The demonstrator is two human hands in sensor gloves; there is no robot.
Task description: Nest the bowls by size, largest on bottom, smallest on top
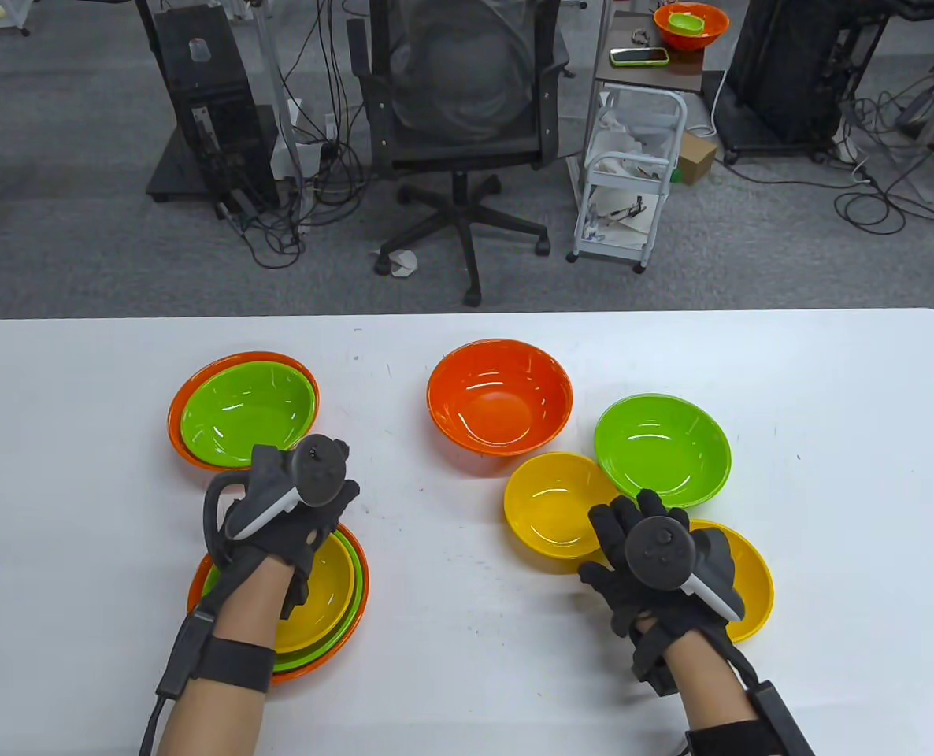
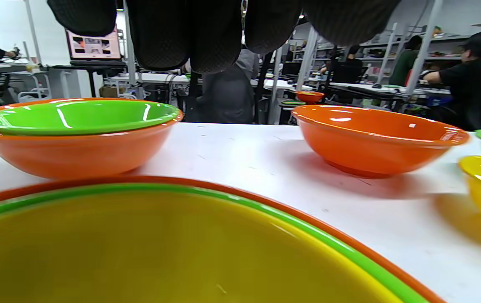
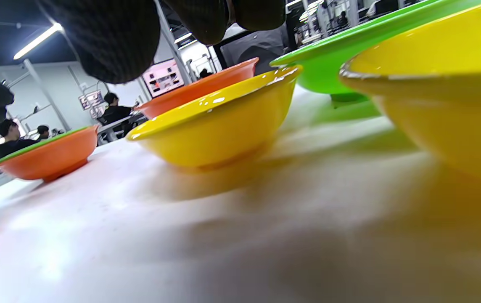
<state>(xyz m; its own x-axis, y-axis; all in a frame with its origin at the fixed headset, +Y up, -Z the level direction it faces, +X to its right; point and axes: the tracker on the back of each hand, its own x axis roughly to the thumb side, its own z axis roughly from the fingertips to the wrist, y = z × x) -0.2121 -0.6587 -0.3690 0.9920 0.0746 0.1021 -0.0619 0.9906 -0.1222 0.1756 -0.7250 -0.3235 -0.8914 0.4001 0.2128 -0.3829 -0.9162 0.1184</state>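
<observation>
Meanwhile, bowls wait under our hands

Our left hand (image 1: 290, 504) hovers, fingers loose and gripping nothing, over the orange-green-yellow nested stack (image 1: 333, 598). Our right hand (image 1: 656, 563) lies spread, unclenched, between the two yellow bowls (image 1: 550, 504), the nearer yellow bowl (image 1: 750, 579) partly beneath it.

White table (image 1: 467, 693) in the foreground; grey carpet (image 1: 57, 236) beyond it. Black office chair (image 1: 467, 102) on castors directly behind the table's far edge. Left of the chair, a black stand (image 1: 207, 110) with tangled cables (image 1: 309, 197) at its foot. Right of the chair, a white trolley (image 1: 632, 173) beneath a small brown side table (image 1: 632, 75) bearing a green-cased phone (image 1: 639, 56). Cardboard box (image 1: 697, 157) just beside the trolley. Crumpled paper (image 1: 400, 261) near the chair base. Left wrist view: lit monitor (image 2: 93, 44) and seated people (image 2: 471, 80) behind.
</observation>
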